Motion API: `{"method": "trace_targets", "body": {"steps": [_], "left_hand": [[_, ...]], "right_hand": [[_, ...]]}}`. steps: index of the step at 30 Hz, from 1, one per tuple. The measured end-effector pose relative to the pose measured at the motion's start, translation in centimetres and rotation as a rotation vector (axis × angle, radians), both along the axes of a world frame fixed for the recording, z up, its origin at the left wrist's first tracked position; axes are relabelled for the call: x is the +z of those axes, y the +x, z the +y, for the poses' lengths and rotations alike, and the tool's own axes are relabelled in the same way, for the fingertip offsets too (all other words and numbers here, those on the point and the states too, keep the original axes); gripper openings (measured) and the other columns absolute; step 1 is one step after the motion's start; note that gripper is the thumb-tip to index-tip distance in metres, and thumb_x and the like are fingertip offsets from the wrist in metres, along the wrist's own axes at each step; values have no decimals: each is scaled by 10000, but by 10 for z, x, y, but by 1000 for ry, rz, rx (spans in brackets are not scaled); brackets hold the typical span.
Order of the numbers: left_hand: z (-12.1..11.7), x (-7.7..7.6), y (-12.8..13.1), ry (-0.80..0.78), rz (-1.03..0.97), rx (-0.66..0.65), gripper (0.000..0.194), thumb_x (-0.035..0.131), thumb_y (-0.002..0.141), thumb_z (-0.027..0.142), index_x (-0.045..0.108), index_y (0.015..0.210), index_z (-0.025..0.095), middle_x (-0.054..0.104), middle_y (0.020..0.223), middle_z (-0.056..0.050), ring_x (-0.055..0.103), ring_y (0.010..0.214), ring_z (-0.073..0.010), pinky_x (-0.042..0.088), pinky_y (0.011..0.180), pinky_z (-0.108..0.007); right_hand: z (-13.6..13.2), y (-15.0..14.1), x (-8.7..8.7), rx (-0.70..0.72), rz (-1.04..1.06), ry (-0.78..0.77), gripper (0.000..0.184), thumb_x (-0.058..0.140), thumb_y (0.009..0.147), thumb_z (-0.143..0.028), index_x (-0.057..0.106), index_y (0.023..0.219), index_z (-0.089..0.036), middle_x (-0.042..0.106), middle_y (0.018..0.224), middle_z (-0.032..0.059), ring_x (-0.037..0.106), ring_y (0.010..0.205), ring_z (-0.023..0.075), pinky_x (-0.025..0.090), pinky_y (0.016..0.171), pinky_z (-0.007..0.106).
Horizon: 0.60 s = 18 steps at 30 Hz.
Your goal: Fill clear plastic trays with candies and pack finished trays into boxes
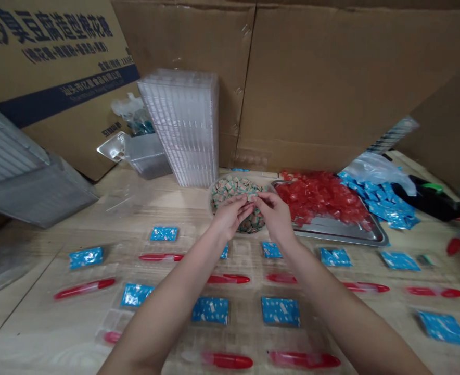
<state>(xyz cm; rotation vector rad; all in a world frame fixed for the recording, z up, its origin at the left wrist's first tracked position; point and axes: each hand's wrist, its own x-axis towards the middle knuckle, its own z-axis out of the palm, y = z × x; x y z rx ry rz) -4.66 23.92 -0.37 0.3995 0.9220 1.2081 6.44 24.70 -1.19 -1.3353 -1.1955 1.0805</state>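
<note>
Bowl (pixel 211 207) full of little square pieces (pixel 230 187), pinkish with green edges, is sitting right under your two hands, near the middle of the tabletop (pixel 30 323). Your left hand (pixel 232 216) and right hand (pixel 273 211) are meeting over it, both narrow, fingertips pinching one small pale piece (pixel 250 198) between them. Can't really tell what that one is, it's too tiny and blurry.

Just right of the bowl, a metal tray (pixel 343 234) is holding a big heap of red wrapped bits (pixel 319 198), with some spilling past its far edge. Past the tray on the right, a pile of blue packets (pixel 390 203) is lying partly under a clear plastic bag (pixel 378 169).

Closer to you, clear plastic trays (pixel 240 255) are spreading out in rows under your forearms, with single blue packets and red pen-shaped things (pixel 228 279) showing in them. A tall stack of clear trays (pixel 183 125) is standing behind the bowl, a bit to the left, and cardboard boxes (pixel 311 78) are walling off the back.
</note>
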Motion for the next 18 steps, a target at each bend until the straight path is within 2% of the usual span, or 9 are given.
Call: {"method": "trace_targets", "body": {"steps": [3, 5, 8, 11, 13, 15, 18], "left_hand": [[1, 0, -4, 89, 61, 27, 55, 651, 726, 161, 616, 765, 144, 663, 765, -8, 628, 719, -81, 504, 777, -228], [5, 1, -14, 113, 119, 100, 102, 679, 690, 175, 598, 745, 149, 646, 721, 12, 628, 703, -82, 496, 766, -231], [11, 3, -31, 145, 208, 188, 168, 707, 641, 218, 583, 728, 145, 618, 657, 24, 625, 661, -93, 487, 723, -239], [14, 3, -40, 182, 328, 241, 183, 695, 620, 224, 590, 740, 135, 597, 619, 35, 596, 585, -85, 474, 645, -226], [13, 1, -40, 170, 362, 254, 157, 668, 632, 213, 588, 741, 134, 592, 614, 39, 585, 563, -80, 467, 619, -219], [12, -1, -36, 154, 365, 251, 135, 652, 641, 199, 585, 736, 131, 593, 614, 36, 585, 558, -83, 469, 617, -225], [11, -5, -31, 143, 359, 237, 126, 648, 642, 186, 581, 734, 130, 592, 608, 32, 589, 554, -91, 472, 617, -235]], "right_hand": [[8, 2, 4, 82, 43, -104, 300, 622, 681, -393, 606, 879, -168, 647, 793, 30, 580, 690, 140, 430, 508, 214], [17, 9, 6, 143, -28, -88, 257, 585, 718, -371, 611, 875, -169, 651, 778, 26, 586, 689, 142, 437, 533, 225], [27, 25, 7, 241, -418, 87, 162, 560, 754, -309, 633, 816, -178, 653, 763, 25, 583, 692, 142, 441, 609, 243], [24, 34, 3, 508, -910, 164, 64, 587, 742, -219, 636, 769, -189, 644, 753, 26, 581, 702, 145, 423, 650, 238], [18, 33, 0, 604, -1133, 212, 80, 577, 743, -169, 631, 799, -192, 641, 792, 41, 584, 757, 160, 410, 677, 238], [12, 30, -2, 609, -1248, 267, 112, 558, 759, -159, 621, 845, -193, 639, 832, 57, 580, 812, 175, 398, 702, 243], [9, 27, -4, 602, -1275, 248, 131, 532, 780, -155, 610, 880, -189, 639, 818, 54, 582, 786, 168, 392, 685, 235]]}}
